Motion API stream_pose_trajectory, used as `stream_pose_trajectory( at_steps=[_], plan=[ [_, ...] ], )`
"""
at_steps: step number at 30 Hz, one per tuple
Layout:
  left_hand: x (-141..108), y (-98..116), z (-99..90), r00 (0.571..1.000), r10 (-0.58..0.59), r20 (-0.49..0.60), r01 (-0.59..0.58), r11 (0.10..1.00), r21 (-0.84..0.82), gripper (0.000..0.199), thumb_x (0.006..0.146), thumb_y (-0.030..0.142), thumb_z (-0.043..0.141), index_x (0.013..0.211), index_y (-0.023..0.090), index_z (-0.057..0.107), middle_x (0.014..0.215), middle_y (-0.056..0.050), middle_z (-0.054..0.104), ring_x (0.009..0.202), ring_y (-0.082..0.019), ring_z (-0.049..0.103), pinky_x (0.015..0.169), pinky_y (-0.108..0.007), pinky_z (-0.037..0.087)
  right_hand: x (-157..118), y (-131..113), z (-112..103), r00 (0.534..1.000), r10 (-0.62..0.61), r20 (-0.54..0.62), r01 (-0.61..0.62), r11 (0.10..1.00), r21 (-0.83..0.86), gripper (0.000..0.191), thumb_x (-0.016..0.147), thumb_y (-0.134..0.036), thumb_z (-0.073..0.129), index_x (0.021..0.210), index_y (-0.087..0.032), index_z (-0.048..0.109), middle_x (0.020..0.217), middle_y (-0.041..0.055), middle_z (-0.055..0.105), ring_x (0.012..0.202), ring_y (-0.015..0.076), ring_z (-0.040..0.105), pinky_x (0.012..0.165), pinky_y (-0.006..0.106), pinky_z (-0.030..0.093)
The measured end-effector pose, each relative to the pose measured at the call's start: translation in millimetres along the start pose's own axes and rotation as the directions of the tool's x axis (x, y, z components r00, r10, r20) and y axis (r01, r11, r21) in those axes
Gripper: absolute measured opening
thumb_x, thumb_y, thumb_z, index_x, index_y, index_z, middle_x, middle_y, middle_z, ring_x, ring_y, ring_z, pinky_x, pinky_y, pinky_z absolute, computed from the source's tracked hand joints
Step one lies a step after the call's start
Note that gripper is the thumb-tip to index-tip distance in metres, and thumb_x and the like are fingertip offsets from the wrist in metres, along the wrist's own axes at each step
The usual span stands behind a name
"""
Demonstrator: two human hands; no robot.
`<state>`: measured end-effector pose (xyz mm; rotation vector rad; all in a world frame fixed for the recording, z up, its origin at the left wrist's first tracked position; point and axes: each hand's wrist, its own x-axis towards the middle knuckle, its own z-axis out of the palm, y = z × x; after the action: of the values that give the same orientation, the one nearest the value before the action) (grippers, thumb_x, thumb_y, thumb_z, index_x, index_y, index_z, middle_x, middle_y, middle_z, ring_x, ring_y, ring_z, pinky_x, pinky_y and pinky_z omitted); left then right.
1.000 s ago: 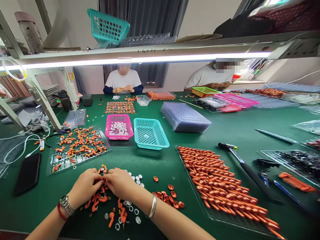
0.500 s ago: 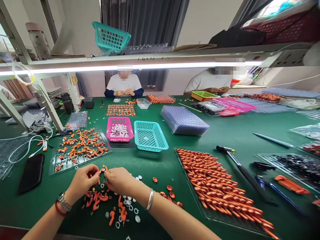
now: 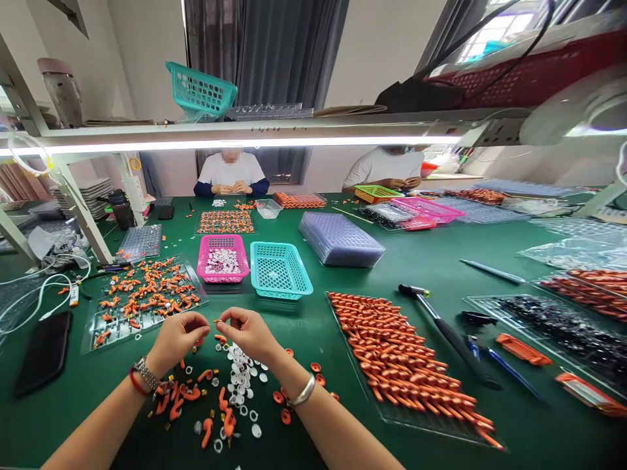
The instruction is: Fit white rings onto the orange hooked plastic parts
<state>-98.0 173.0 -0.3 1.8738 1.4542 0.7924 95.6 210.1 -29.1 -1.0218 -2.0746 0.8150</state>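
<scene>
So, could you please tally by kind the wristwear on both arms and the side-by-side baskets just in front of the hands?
Watch: 1
Red band: 1
Silver bangle: 1
Pink basket: 1
Turquoise basket: 1
Total: 5

Black phone [image 3: 44,352] flat on surface [image 3: 274,321] at eight o'clock; white cable [image 3: 48,279] near it at nine. Pink-lidded bottle [image 3: 62,94] upright on shelf [image 3: 132,133] at ten, teal basket [image 3: 202,90] tilted, toward eleven. Grey curtain [image 3: 289,52] at twelve. White-shirted people [image 3: 231,171] at ten and two.
</scene>
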Motion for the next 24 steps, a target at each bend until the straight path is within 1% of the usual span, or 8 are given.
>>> stream_pose_trajectory(
  at_steps=[3,7,13,16,18,20,22,24],
  plan=[
    [8,3,0.1,0.999,0.018,-0.047,-0.015,0.998,0.067,0.017,0.096,0.031,0.061,0.101,0.014,0.065,0.084,0.0,0.068,0.064,-0.013,0.065,0.061,-0.029,0.056,1,8,2,0.999,0.034,0.009,-0.034,0.998,0.058,0.018,0.097,-0.03,0.061,0.092,-0.013,0.065,0.08,-0.0014,0.067,0.06,0.011,0.063,0.055,0.025,0.054],
    [11,3,3.4,0.996,0.041,-0.081,-0.029,0.989,0.142,0.017,0.096,0.03,0.061,0.101,0.015,0.065,0.088,-0.001,0.068,0.068,-0.014,0.065,0.063,-0.03,0.057,-1,13,8,0.997,0.073,0.007,-0.074,0.993,0.094,0.017,0.097,-0.029,0.061,0.098,-0.013,0.066,0.088,0.0009,0.069,0.068,0.0134,0.067,0.06,0.027,0.057],
    [13,-1,7.6,0.995,0.062,-0.076,-0.047,0.981,0.189,0.018,0.097,0.03,0.059,0.105,0.015,0.064,0.091,-0.002,0.069,0.068,-0.013,0.066,0.063,-0.03,0.058,1,12,14,0.995,0.096,-0.018,-0.094,0.992,0.088,0.017,0.097,-0.029,0.061,0.1,-0.013,0.066,0.092,0.0018,0.07,0.072,0.015,0.068,0.063,0.029,0.059],
    [15,-3,4.3,0.996,0.083,-0.036,-0.074,0.975,0.209,0.018,0.097,0.031,0.06,0.103,0.015,0.065,0.091,-0.002,0.069,0.07,-0.014,0.067,0.064,-0.031,0.058,5,8,14,0.994,0.108,-0.027,-0.107,0.993,0.049,0.017,0.097,-0.029,0.061,0.102,-0.014,0.066,0.096,0.0026,0.07,0.075,0.0158,0.069,0.065,0.03,0.059],
    [17,-4,0.2,0.995,0.104,0.0,-0.102,0.969,0.224,0.018,0.097,0.03,0.06,0.102,0.015,0.066,0.094,-0.003,0.07,0.075,-0.016,0.068,0.069,-0.033,0.059,6,4,13,0.992,0.122,-0.037,-0.122,0.993,0.004,0.017,0.097,-0.029,0.061,0.104,-0.015,0.066,0.101,0.0039,0.07,0.081,0.0173,0.069,0.071,0.033,0.059],
    [18,-6,-5.0,0.992,0.129,0.018,-0.129,0.962,0.24,0.017,0.096,0.03,0.061,0.104,0.015,0.067,0.103,-0.005,0.071,0.086,-0.019,0.069,0.078,-0.038,0.059,6,0,11,0.99,0.135,-0.04,-0.137,0.989,-0.045,0.017,0.098,-0.029,0.06,0.108,-0.016,0.066,0.108,0.0058,0.069,0.089,0.0192,0.069,0.078,0.038,0.059],
    [17,-9,-11.0,0.989,0.148,0.008,-0.145,0.954,0.263,0.018,0.095,0.029,0.062,0.106,0.016,0.067,0.111,-0.007,0.069,0.097,-0.022,0.068,0.086,-0.043,0.056,4,-4,9,0.987,0.154,-0.035,-0.156,0.984,-0.088,0.019,0.098,-0.029,0.059,0.112,-0.017,0.065,0.115,0.0073,0.068,0.096,0.0206,0.068,0.083,0.041,0.058],
    [14,-13,-17.2,0.988,0.154,-0.022,-0.141,0.945,0.295,0.017,0.095,0.029,0.062,0.106,0.017,0.067,0.114,-0.007,0.069,0.101,-0.023,0.067,0.089,-0.045,0.055,3,-8,7,0.984,0.177,-0.028,-0.179,0.978,-0.111,0.02,0.098,-0.029,0.059,0.114,-0.018,0.064,0.117,0.0077,0.067,0.098,0.0216,0.067,0.085,0.042,0.057]
  ],
)
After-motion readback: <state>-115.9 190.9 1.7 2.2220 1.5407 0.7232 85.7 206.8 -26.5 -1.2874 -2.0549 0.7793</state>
